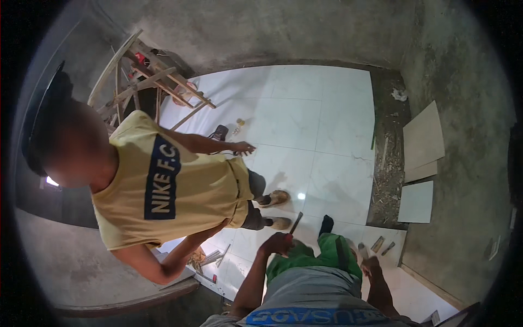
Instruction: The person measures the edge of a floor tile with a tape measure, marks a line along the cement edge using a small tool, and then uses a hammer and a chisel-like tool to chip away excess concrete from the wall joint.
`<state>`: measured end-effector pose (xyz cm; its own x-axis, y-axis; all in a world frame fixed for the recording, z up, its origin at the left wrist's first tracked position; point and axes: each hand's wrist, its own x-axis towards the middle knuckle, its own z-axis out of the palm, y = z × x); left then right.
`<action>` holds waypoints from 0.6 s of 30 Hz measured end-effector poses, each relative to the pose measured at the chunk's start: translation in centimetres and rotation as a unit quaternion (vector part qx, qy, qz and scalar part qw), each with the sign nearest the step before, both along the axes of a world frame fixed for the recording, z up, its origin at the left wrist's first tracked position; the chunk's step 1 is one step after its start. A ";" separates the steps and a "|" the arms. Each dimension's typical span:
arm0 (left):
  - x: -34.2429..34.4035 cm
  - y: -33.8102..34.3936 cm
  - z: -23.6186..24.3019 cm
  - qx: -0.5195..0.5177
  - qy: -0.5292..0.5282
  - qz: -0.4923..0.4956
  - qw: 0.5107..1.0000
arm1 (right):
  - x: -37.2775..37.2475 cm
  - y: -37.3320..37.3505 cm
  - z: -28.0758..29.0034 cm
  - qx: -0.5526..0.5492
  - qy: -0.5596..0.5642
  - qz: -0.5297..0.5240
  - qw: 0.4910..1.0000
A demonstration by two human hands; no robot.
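My left hand is closed around a tool with a red handle part and a long, narrow dark blade; its exact kind is too small to tell. Its tip points up and away over the white tiled floor. At my right side, my right hand is lowered with its fingers curled. A pale, rounded tool end stands out above that hand, its kind unclear. Just beyond it, a wooden piece and a small dark-ended tool lie on the floor.
A co-worker in a yellow sleeveless shirt stands close on my left. A wooden trestle leans at the far left. Untiled, debris-strewn ground runs along the right, with loose tiles against the wall. Scraps and sticks lie at the lower left.
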<state>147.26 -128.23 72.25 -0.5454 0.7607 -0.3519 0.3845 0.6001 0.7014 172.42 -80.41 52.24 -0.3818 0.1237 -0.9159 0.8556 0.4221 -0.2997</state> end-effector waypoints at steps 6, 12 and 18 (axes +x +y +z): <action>-9.9 7.4 3.6 0.004 -0.365 0.353 0.862 | -15.5 6.5 -0.2 0.078 0.152 -0.136 0.976; -20.2 11.5 4.7 -0.056 -0.359 0.277 0.889 | -23.5 5.0 10.5 0.072 0.186 -0.195 0.960; -28.6 14.1 4.3 -0.117 -0.325 0.257 0.903 | -30.2 2.0 12.2 0.119 0.248 0.038 0.961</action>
